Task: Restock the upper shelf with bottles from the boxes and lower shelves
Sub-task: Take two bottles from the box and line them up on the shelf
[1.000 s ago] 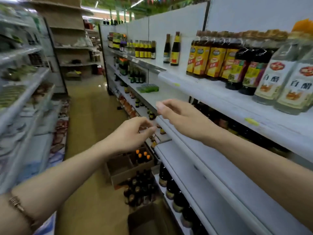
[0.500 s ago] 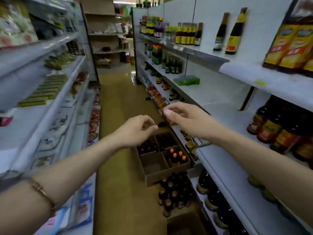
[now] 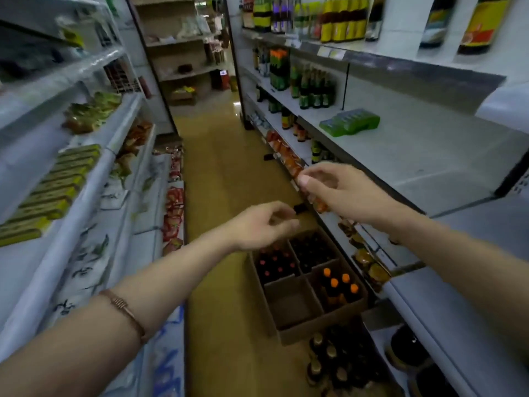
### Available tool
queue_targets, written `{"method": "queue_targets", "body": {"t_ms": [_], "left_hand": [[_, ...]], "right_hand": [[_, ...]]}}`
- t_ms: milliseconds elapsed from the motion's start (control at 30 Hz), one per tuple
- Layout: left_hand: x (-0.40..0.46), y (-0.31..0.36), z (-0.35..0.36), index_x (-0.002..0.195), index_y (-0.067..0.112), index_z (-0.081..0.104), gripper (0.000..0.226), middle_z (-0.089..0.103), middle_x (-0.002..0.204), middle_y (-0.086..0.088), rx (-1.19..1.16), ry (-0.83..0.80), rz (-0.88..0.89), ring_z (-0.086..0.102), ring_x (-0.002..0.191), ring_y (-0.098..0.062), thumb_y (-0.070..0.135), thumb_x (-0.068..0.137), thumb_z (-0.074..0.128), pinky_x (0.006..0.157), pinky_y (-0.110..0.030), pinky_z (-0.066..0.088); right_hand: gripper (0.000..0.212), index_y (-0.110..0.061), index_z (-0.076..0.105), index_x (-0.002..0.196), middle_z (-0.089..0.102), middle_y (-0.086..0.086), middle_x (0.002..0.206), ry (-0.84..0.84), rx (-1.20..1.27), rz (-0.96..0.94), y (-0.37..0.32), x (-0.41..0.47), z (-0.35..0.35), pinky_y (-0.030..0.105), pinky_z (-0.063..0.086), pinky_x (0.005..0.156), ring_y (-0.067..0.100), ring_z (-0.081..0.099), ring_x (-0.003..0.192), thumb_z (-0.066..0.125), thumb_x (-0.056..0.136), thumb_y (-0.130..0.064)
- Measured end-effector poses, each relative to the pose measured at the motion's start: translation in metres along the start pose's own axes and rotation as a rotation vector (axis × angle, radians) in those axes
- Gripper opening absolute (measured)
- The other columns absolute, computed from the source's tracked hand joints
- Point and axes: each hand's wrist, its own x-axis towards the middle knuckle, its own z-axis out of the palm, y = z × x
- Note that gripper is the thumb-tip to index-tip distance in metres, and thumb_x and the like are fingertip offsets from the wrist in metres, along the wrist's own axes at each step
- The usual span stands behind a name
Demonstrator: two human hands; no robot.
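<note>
A brown cardboard box [image 3: 292, 333] with dividers stands on the aisle floor by the right-hand shelving. Several orange-capped bottles [image 3: 339, 285] fill its near right cell, and dark bottles [image 3: 276, 265] fill the far cells. More dark bottles [image 3: 332, 359] stand loose on the floor in front of it. My left hand [image 3: 262, 226] hovers above the box with loosely curled fingers, holding nothing. My right hand [image 3: 340, 190] is stretched out higher and to the right, fingers relaxed and empty. The upper shelf [image 3: 406, 61] on the right carries yellow-labelled bottles [image 3: 340, 18].
Shelving lines both sides of a narrow aisle with a yellow floor [image 3: 226, 173]. A green pack [image 3: 350, 126] lies on the wide middle shelf [image 3: 423, 156] at right. Large dark bottles [image 3: 406, 351] sit on the bottom right shelf. Packets fill the left shelves [image 3: 57, 181].
My view has swung left and downward, away from the upper shelf toward the floor box. Both empty hands have come down with it, and the box now lies under them.
</note>
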Motion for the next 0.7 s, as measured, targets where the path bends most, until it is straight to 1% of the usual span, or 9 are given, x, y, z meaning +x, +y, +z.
{"method": "queue_targets", "body": {"t_ms": [67, 133, 200, 300, 400, 467, 533, 633, 700], "left_hand": [[0.022, -0.007, -0.001, 0.126, 0.02, 0.056, 0.035, 0.061, 0.12, 0.005, -0.112, 0.028, 0.001, 0.057, 0.108, -0.009, 0.038, 0.096, 0.052, 0.096, -0.022, 0.046], [0.044, -0.017, 0.006, 0.121, 0.019, 0.058, 0.028, 0.063, 0.112, 0.006, -0.142, 0.07, 0.019, 0.058, 0.101, -0.006, 0.033, 0.097, 0.053, 0.084, -0.01, 0.044], [0.066, -0.029, 0.016, 0.118, 0.019, 0.06, 0.026, 0.064, 0.109, 0.005, -0.148, 0.067, 0.024, 0.059, 0.096, -0.005, 0.032, 0.097, 0.052, 0.076, -0.005, 0.042], [0.107, -0.046, 0.027, 0.115, 0.024, 0.06, 0.023, 0.064, 0.105, 0.008, -0.158, 0.005, 0.015, 0.058, 0.088, 0.002, 0.036, 0.098, 0.05, 0.068, -0.003, 0.042], [0.156, -0.055, 0.036, 0.112, 0.027, 0.059, 0.02, 0.06, 0.102, 0.013, -0.132, -0.099, 0.073, 0.054, 0.086, 0.008, 0.037, 0.098, 0.049, 0.067, -0.001, 0.041], [0.191, -0.062, 0.043, 0.111, 0.026, 0.058, 0.018, 0.059, 0.104, 0.012, -0.115, -0.188, 0.117, 0.056, 0.092, 0.001, 0.035, 0.098, 0.049, 0.068, -0.003, 0.041], [0.229, -0.071, 0.052, 0.117, 0.02, 0.06, 0.025, 0.06, 0.111, 0.008, -0.086, -0.286, 0.159, 0.057, 0.102, -0.008, 0.034, 0.099, 0.049, 0.074, -0.008, 0.042], [0.288, -0.088, 0.066, 0.121, 0.015, 0.06, 0.031, 0.059, 0.116, 0.002, -0.012, -0.425, 0.242, 0.056, 0.107, -0.014, 0.033, 0.099, 0.048, 0.078, -0.016, 0.043], [0.327, -0.099, 0.073, 0.121, 0.012, 0.06, 0.031, 0.06, 0.118, -0.002, 0.013, -0.498, 0.284, 0.056, 0.107, -0.016, 0.032, 0.1, 0.048, 0.083, -0.022, 0.044]], "right_hand": [[0.025, -0.026, 0.066, 0.109, 0.068, -0.011, 0.103, 0.106, 0.104, 0.008, 0.01, 0.019, -0.004, 0.03, 0.053, 0.087, 0.004, 0.062, 0.097, 0.052, 0.097, -0.043], [0.019, -0.026, 0.068, 0.1, 0.07, -0.009, 0.097, 0.171, 0.133, 0.008, 0.024, 0.033, -0.007, 0.035, 0.054, 0.089, 0.005, 0.065, 0.093, 0.053, 0.098, -0.039], [0.02, -0.023, 0.069, 0.098, 0.071, -0.007, 0.095, 0.175, 0.121, 0.022, 0.039, 0.043, -0.009, 0.037, 0.055, 0.088, 0.007, 0.066, 0.092, 0.053, 0.098, -0.037], [0.021, -0.023, 0.068, 0.104, 0.07, -0.007, 0.098, 0.164, 0.118, 0.111, 0.067, 0.056, -0.014, 0.035, 0.054, 0.089, 0.009, 0.066, 0.095, 0.053, 0.098, -0.037], [0.02, -0.025, 0.066, 0.104, 0.068, -0.01, 0.094, 0.15, 0.105, 0.185, 0.098, 0.066, -0.012, 0.031, 0.053, 0.084, 0.008, 0.064, 0.092, 0.052, 0.098, -0.038], [0.018, -0.028, 0.064, 0.105, 0.068, -0.012, 0.098, 0.164, 0.108, 0.269, 0.123, 0.073, -0.006, 0.029, 0.052, 0.084, 0.006, 0.064, 0.095, 0.053, 0.097, -0.041], [0.022, -0.029, 0.063, 0.11, 0.067, -0.011, 0.107, 0.182, 0.089, 0.36, 0.148, 0.082, 0.001, 0.026, 0.051, 0.086, 0.003, 0.063, 0.099, 0.052, 0.097, -0.044], [0.024, -0.028, 0.06, 0.115, 0.065, -0.01, 0.112, 0.231, 0.092, 0.481, 0.183, 0.1, 0.012, 0.023, 0.051, 0.085, 0.001, 0.06, 0.099, 0.052, 0.097, -0.043], [0.026, -0.026, 0.06, 0.116, 0.064, -0.008, 0.113, 0.281, 0.114, 0.575, 0.204, 0.117, 0.021, 0.025, 0.051, 0.087, 0.003, 0.06, 0.1, 0.052, 0.097, -0.042]]}}
